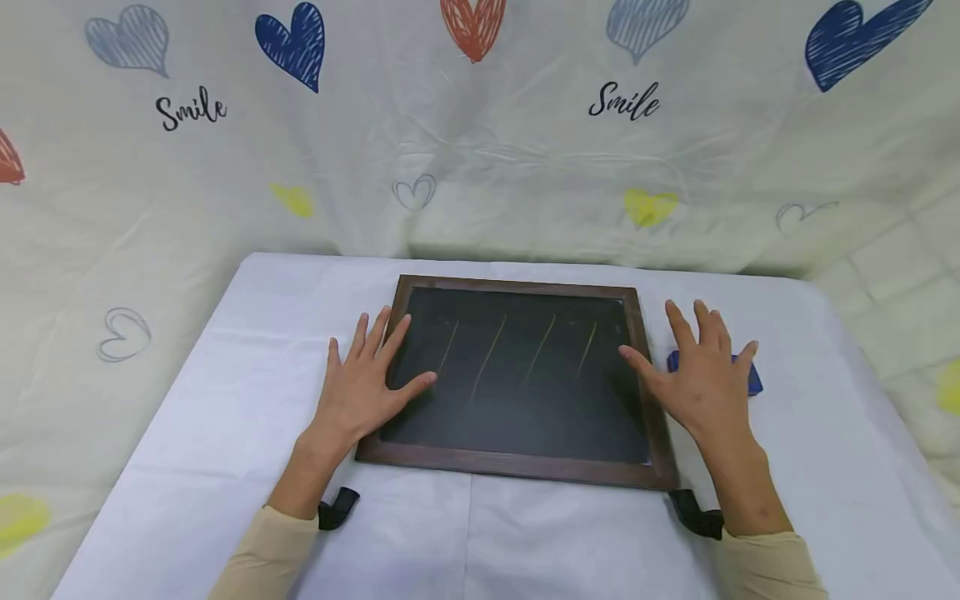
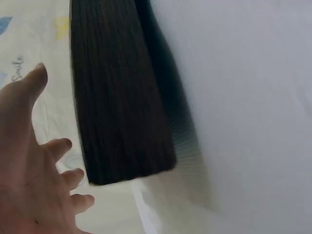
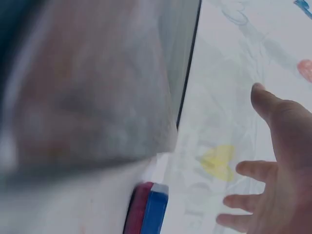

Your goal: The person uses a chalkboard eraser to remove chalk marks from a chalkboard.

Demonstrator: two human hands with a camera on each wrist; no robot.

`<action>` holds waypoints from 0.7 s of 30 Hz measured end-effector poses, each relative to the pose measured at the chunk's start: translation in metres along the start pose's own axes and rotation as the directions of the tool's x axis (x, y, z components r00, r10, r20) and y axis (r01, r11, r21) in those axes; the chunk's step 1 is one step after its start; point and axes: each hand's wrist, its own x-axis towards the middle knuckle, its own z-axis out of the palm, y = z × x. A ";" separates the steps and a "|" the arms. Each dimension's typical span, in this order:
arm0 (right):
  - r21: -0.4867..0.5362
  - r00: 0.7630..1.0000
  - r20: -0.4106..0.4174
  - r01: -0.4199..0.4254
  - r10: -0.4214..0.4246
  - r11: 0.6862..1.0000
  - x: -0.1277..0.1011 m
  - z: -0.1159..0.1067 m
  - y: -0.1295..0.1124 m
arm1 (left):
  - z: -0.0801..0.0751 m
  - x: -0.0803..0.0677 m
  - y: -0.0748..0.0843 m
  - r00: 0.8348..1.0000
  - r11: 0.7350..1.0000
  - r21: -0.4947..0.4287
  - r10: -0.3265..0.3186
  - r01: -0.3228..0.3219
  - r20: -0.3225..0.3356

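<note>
A small chalkboard (image 1: 517, 417) in a dark brown wooden frame lies on the white cloth, with several thin slanted yellowish chalk lines across its upper half. My left hand (image 1: 360, 387) is spread over the board's left edge, thumb above the black surface; whether it touches cannot be told. Past the right edge, my right hand (image 1: 701, 383) is spread too, its thumb reaching over the frame. Partly hidden behind that hand is a blue block (image 1: 753, 379); in the right wrist view this block (image 3: 151, 212) shows blue and dark red layers, like a board eraser. Both hands hold nothing.
A table under a white cloth (image 1: 187, 400) carries everything. Behind it hangs a pale sheet (image 1: 517, 142) printed with hearts and "Smile". A black curved piece (image 1: 339, 508) shows at the left wrist and another black piece (image 1: 696, 515) at the right wrist.
</note>
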 end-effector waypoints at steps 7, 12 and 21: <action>0.075 1.000 -0.015 -0.020 0.021 0.997 0.003 -0.008 0.019 | -0.006 0.001 -0.010 0.992 0.994 -0.109 -0.024 0.011 -0.122; 0.119 0.998 -0.005 -0.057 0.058 0.991 0.003 -0.013 0.040 | -0.006 0.001 -0.019 0.992 0.975 -0.213 -0.082 0.061 -0.092; 0.216 0.996 0.045 -0.079 0.070 0.973 0.006 -0.021 0.076 | -0.002 0.003 -0.030 0.997 0.942 -0.333 -0.069 0.051 -0.041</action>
